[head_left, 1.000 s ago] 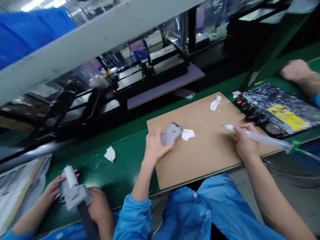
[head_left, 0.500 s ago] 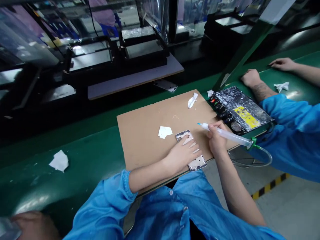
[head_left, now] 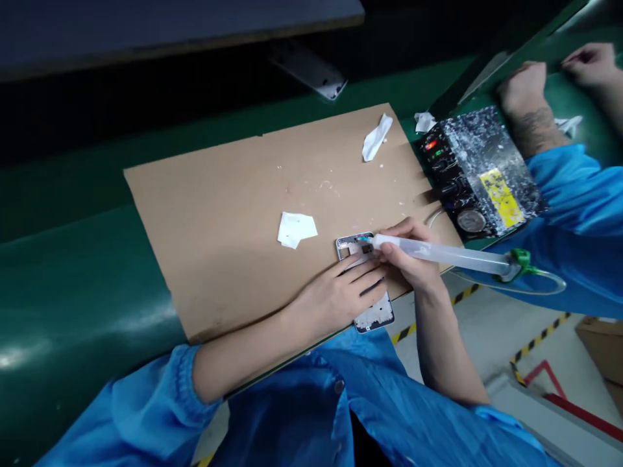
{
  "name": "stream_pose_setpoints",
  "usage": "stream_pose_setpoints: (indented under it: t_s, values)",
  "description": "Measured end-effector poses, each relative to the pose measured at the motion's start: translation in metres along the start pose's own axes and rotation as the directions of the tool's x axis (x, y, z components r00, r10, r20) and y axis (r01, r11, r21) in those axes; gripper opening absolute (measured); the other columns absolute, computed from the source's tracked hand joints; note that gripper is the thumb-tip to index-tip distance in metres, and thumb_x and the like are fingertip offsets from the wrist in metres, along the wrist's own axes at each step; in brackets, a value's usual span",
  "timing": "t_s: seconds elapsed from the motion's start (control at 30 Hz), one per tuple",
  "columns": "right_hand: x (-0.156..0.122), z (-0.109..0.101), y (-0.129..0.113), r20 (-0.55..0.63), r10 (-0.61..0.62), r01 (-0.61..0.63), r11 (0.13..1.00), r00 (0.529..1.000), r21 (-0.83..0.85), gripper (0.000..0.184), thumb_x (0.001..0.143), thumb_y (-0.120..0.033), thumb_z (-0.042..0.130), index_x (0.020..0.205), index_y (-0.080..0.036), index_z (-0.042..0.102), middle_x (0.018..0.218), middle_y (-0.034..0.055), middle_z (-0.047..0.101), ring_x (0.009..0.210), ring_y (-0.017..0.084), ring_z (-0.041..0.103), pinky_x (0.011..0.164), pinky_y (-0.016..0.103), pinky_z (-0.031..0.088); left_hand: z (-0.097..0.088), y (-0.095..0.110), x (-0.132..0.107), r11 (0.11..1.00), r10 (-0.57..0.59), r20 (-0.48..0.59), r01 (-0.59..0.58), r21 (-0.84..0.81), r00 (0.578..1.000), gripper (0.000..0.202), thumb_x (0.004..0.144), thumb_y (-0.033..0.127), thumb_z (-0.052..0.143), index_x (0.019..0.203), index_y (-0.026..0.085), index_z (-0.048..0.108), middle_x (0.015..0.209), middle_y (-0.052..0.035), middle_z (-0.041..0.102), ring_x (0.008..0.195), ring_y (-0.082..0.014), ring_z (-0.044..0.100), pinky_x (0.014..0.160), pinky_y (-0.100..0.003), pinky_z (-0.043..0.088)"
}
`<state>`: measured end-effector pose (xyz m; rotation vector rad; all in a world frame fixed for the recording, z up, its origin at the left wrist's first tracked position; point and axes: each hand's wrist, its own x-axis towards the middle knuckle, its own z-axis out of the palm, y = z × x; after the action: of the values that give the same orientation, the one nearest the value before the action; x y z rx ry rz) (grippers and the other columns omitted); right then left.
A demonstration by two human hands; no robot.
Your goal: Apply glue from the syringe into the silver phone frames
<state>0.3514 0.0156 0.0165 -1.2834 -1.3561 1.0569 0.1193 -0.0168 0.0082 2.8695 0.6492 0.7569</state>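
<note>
A phone frame point(head_left: 374, 316), metal-edged with a pale inner face, lies on the brown cardboard point(head_left: 233, 207) near its front edge. Across the middle of the frame rests my left hand point(head_left: 335, 292), palm down, fingers stretched out and slightly apart; it covers much of the frame. My right hand point(head_left: 413, 259) pinches a translucent dispensing syringe point(head_left: 457, 256) near its front end. The syringe's blue tip point(head_left: 364, 239) is over the upper end of the frame; whether it touches cannot be made out. A green cap point(head_left: 520, 261) and a clear hose point(head_left: 549, 285) are at its rear.
White paper scraps point(head_left: 296, 229) and a crumpled tissue point(head_left: 377, 137) lie on the cardboard. A black control box point(head_left: 487, 168) stands to the right, beside a co-worker's forearm point(head_left: 533, 120). Under the shelf point(head_left: 185, 32) at the back lies another phone frame point(head_left: 311, 68).
My right hand has brought the syringe left, so its tip is now over the phone frame's upper end. My left hand stays on the frame. The view has tilted down and closer.
</note>
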Motion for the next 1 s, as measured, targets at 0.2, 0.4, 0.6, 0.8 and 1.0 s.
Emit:
stream_pose_setpoints:
  t_s: [0.2,0.4,0.6,0.8,1.0]
  values:
    - [0.001,-0.002,-0.006,0.016,-0.044,0.046,0.979,0.999,-0.199,0.039,0.094,-0.056,0.099,0.086,-0.027,0.075,0.073,-0.0013,0.076,0.061,0.016,0.065,0.056,0.029,0.049,-0.005,0.003,0.003,1.000,-0.030,0.018,0.030,-0.002,0.999,0.034,0.122,0.021,0.058,0.147,0.014,0.079,0.159,-0.0106,0.080,0.156,-0.0276,0.071,0.143,-0.048,0.046]
    - [0.001,0.002,-0.012,0.034,-0.092,0.098,0.959,0.995,-0.268,0.026,0.097,-0.046,0.096,0.090,-0.027,0.079,0.083,-0.0001,0.083,0.069,0.018,0.073,0.061,0.030,0.056,-0.010,0.002,0.004,0.998,-0.033,0.040,0.035,-0.047,0.999,0.034,0.120,0.018,0.063,0.149,0.012,0.078,0.159,-0.0134,0.079,0.157,-0.0284,0.070,0.145,-0.049,0.045]
    - [0.001,0.002,-0.012,0.031,-0.097,0.101,0.955,0.995,-0.278,0.022,0.096,-0.041,0.097,0.092,-0.027,0.080,0.084,-0.0006,0.084,0.071,0.018,0.075,0.063,0.031,0.058,-0.011,0.002,0.005,0.998,-0.040,0.072,0.043,-0.034,0.997,0.035,0.122,0.018,0.059,0.151,0.016,0.078,0.159,-0.0094,0.080,0.157,-0.0261,0.070,0.145,-0.047,0.045]
    - [0.002,0.002,-0.012,0.025,-0.083,0.086,0.955,0.996,-0.285,0.027,0.097,-0.046,0.096,0.090,-0.027,0.078,0.083,-0.0002,0.083,0.069,0.018,0.073,0.061,0.031,0.055,-0.010,0.001,0.005,0.998,-0.035,0.050,0.037,-0.047,0.998,0.036,0.122,0.017,0.056,0.151,0.014,0.078,0.157,-0.0099,0.081,0.155,-0.0268,0.071,0.144,-0.048,0.047]
    - [0.001,0.002,-0.011,0.022,-0.065,0.069,0.960,0.998,-0.272,0.030,0.098,-0.048,0.096,0.089,-0.027,0.076,0.080,-0.0003,0.081,0.066,0.018,0.071,0.058,0.032,0.053,-0.010,0.001,0.007,0.998,-0.036,0.044,0.038,-0.041,0.998,0.035,0.122,0.018,0.057,0.150,0.014,0.079,0.157,-0.0102,0.081,0.155,-0.0263,0.071,0.144,-0.048,0.046]
